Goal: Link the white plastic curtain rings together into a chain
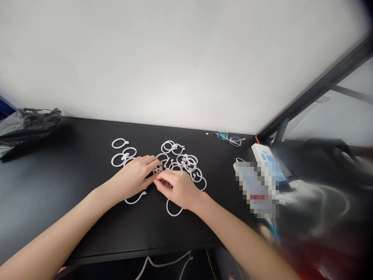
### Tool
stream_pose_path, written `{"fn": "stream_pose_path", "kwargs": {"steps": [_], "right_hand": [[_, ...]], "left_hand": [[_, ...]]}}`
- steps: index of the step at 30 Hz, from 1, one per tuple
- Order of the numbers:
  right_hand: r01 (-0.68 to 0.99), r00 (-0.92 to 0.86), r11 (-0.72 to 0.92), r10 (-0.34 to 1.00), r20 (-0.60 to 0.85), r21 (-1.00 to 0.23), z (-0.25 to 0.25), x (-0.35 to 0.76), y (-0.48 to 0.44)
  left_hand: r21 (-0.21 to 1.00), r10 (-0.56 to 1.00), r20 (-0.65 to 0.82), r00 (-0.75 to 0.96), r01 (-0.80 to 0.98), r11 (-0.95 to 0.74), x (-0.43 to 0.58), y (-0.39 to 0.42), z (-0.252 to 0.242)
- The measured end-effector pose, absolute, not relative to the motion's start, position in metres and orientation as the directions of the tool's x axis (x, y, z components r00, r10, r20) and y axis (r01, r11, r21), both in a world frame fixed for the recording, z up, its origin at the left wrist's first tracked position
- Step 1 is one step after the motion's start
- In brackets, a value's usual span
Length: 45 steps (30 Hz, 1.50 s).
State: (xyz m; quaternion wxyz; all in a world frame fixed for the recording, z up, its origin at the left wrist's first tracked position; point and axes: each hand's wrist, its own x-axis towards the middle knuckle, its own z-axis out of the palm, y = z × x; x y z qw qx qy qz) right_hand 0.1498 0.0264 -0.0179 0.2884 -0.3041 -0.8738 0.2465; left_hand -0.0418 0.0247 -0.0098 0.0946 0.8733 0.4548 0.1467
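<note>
Both hands are at centre frame on the black desk point(58, 186), in a scatter of white rings point(186, 161). The left hand point(135, 177) lies palm down over the rings with its fingers bent; whether it grips anything cannot be determined. The right hand point(179, 188) is curled, thumb and forefinger pinched together against the left fingertips, and what they pinch is hidden. Spectacles point(229, 138) lie at the desk's far edge, right of centre. A black bag point(29, 122) sits at far left.
</note>
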Motion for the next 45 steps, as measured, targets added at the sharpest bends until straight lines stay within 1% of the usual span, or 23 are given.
{"fn": "stream_pose_path", "kwargs": {"steps": [13,16,23,25,29,31,39,45], "right_hand": [[0.385,-0.642,0.675,0.686,0.342,-0.630,-0.017,0.151,0.027],[0.386,-0.643,0.673,0.687,0.338,-0.631,-0.018,0.151,0.028],[0.393,-0.635,0.681,0.687,0.353,-0.618,-0.018,0.152,0.028],[0.396,-0.631,0.677,0.692,0.352,-0.621,-0.018,0.151,0.028],[0.393,-0.639,0.682,0.685,0.350,-0.616,-0.018,0.152,0.028],[0.397,-0.645,0.685,0.682,0.346,-0.611,-0.018,0.152,0.028],[0.401,-0.636,0.667,0.696,0.333,-0.629,-0.015,0.152,0.027],[0.385,-0.641,0.672,0.687,0.341,-0.632,-0.018,0.152,0.028]], "left_hand": [[0.337,0.819,0.170,0.548,0.749,-0.571,-0.040,0.024,-0.007],[0.353,0.836,0.154,0.527,0.761,-0.544,-0.041,0.025,-0.005],[0.307,0.840,0.193,0.507,0.782,-0.542,-0.047,0.025,-0.005],[0.286,0.866,0.184,0.466,0.817,-0.500,-0.049,0.025,-0.003],[0.257,0.932,0.124,0.342,0.896,-0.363,-0.054,0.024,0.000],[0.258,0.941,0.104,0.323,0.905,-0.340,-0.055,0.024,-0.001],[0.307,0.913,0.107,0.394,0.860,-0.407,-0.053,0.025,-0.004],[0.352,0.901,0.053,0.431,0.836,-0.421,-0.048,0.024,-0.001]]}}
